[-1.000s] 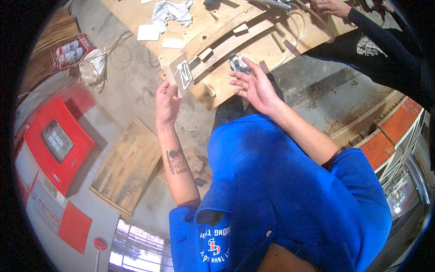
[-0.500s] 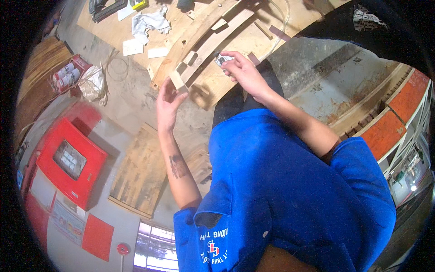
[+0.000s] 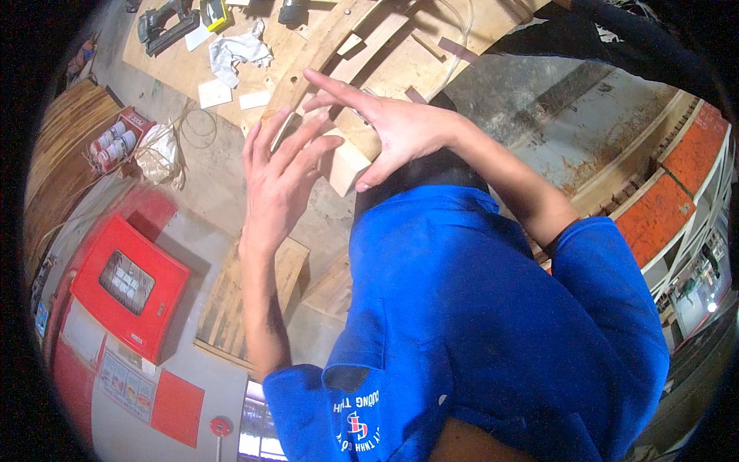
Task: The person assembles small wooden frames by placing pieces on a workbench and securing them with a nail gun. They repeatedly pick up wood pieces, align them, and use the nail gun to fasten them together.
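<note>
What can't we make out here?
Head view:
Block: partly hidden behind the left hand's fingers.
Right hand: palm contact with block, hidden by the hand itself.
Black object: cut off by top edge.
Co-worker: mostly cut off by top edge.
Poster: print too small, blurred.

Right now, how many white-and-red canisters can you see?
2: an upper canister and a lower canister, side by side at the red rack on the picture's left. Others may be hidden behind them.
</note>
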`<state>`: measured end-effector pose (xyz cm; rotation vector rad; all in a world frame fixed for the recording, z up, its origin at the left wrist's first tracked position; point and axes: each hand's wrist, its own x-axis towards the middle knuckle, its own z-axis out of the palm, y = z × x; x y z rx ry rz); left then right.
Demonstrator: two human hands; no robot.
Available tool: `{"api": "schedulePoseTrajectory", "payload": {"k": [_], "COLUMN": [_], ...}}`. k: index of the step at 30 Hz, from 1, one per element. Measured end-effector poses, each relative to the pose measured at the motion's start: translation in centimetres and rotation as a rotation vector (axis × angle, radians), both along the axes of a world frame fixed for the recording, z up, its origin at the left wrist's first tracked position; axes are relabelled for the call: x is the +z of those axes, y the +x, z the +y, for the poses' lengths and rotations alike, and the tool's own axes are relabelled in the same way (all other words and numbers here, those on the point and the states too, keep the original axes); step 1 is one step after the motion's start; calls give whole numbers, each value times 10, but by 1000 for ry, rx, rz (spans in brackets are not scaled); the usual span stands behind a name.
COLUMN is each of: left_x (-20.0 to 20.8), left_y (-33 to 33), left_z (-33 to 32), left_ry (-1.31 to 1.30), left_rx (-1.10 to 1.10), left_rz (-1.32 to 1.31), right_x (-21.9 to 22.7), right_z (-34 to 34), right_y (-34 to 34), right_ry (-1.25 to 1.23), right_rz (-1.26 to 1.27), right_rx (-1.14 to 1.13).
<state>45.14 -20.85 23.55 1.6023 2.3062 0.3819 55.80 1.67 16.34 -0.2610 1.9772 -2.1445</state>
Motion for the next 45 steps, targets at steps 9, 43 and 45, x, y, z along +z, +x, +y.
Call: {"api": "schedulePoseTrajectory", "payload": {"k": [9,43,45], "left_x": [7,-119,-124], "left_y": [-17,30,29], "left_z": [49,123,109], "left_ry": [-21,291,284], "left_rx": [-347,645,665], "left_rz": [77,-627,-567], "right_x": [0,-87,-117], "right_z": [17,36,38], "right_y": [34,31,22], "right_ry": [201,574,585], "right_rz": [66,-104,21], "right_rx": [-199,-1030,-1110]}}
